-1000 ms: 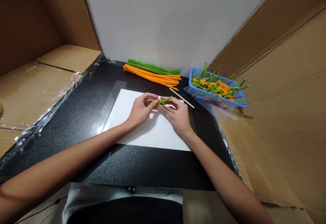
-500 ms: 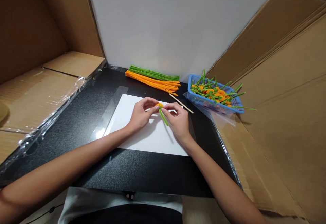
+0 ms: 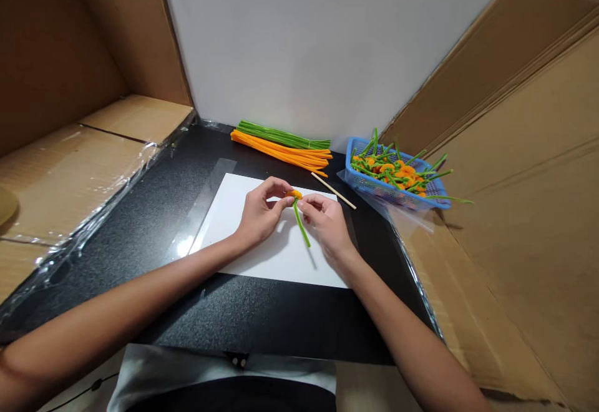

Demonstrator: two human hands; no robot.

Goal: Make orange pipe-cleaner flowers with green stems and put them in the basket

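Light, bendy green-and-orange fuzzy wire flower (image 3: 300,221), best held near its orange top, pinched there between curled left hand (image 3: 258,212) and curled right hand (image 3: 325,225).

A black tabletop (image 3: 262,318) bears white paper (image 3: 285,268), pipe cleaners (image 3: 281,143) and a blue basket (image 3: 355,178).

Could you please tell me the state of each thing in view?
Pipe-cleaner flower, green stem hanging free.
Left hand, pinching the flower.
Right hand, pinching the flower.
White paper, lying flat.
Green pipe cleaners, bundled.
Orange pipe cleaners, bundled.
Blue basket, full of flowers.
Wooden stick, lying flat.
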